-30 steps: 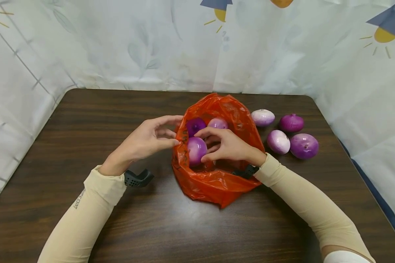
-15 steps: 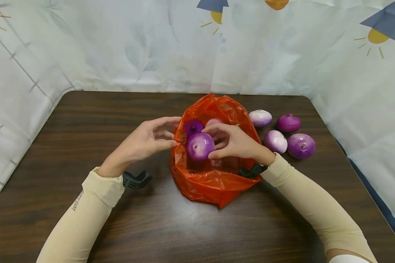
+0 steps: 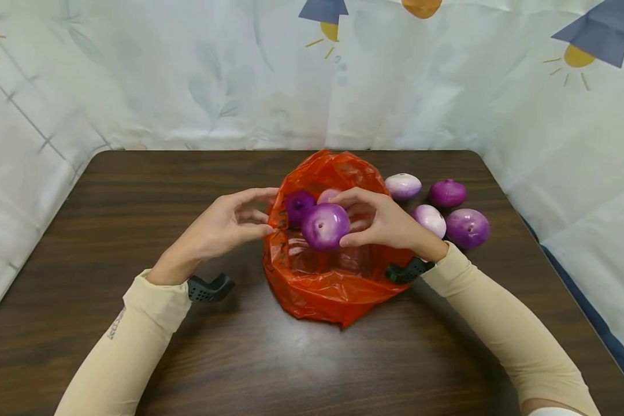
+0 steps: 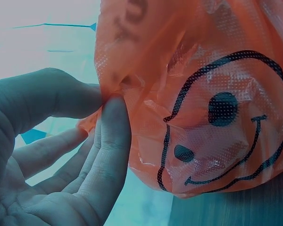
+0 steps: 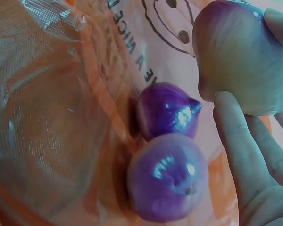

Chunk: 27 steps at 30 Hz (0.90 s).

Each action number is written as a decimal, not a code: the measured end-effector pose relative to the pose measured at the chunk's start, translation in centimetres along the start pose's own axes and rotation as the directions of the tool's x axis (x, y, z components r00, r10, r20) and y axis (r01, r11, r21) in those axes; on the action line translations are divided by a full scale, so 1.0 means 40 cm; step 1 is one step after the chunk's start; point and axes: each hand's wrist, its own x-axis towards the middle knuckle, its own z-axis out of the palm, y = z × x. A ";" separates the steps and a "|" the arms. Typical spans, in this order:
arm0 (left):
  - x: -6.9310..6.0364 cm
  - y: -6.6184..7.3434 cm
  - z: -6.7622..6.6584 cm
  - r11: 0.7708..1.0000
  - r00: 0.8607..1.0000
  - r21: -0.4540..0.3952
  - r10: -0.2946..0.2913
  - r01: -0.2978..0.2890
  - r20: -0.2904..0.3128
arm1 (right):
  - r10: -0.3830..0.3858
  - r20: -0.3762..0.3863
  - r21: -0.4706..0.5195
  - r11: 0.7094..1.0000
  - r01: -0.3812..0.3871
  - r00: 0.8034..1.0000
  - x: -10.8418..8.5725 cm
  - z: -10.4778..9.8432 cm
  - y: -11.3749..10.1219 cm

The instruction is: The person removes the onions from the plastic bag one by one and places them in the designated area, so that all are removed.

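Observation:
A red plastic bag (image 3: 312, 294) stands with its mouth open at the middle of the table. My left hand (image 3: 226, 226) pinches the bag's left rim between thumb and finger; the left wrist view shows the film (image 4: 141, 122) between them. Over the bag's mouth my right hand (image 3: 382, 222) grips a purple onion (image 3: 326, 226) by its right side. Behind it, inside the bag, lie a dark purple onion (image 3: 299, 206) and a paler onion (image 3: 329, 195), partly hidden. In the right wrist view these two, the dark onion (image 5: 167, 108) and the paler one (image 5: 167, 176), touch each other below the gripped onion (image 5: 243, 56).
Right of the bag sit several more onions: a whitish one (image 3: 403, 186), a dark purple one (image 3: 448, 193), another whitish one (image 3: 429, 220) and a large purple one (image 3: 467, 227). The brown wooden table (image 3: 208, 352) backs onto a patterned white curtain (image 3: 187, 75).
My right hand has lifted the onion from inside the bag, up and slightly rightward. My left hand keeps its pinch on the rim. The head view has shifted slightly.

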 end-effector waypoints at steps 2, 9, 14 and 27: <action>0.000 -0.001 0.000 1.000 1.000 0.001 -0.001 0.001 -0.001 | -0.001 -0.012 -0.003 1.000 0.001 1.000 -0.008 -0.008 -0.001; 0.002 -0.001 0.001 1.000 1.000 0.013 -0.007 0.007 -0.006 | 0.029 -0.083 -0.017 0.999 -0.030 0.996 -0.038 -0.040 -0.008; 0.000 0.000 0.000 1.000 1.000 0.022 -0.016 0.017 -0.009 | 0.044 -0.139 -0.032 0.998 -0.049 0.989 -0.060 -0.065 -0.012; -0.001 0.002 0.001 1.000 1.000 0.022 0.007 -0.006 -0.004 | 0.020 -0.256 -0.003 1.000 -0.022 0.966 -0.121 -0.126 0.000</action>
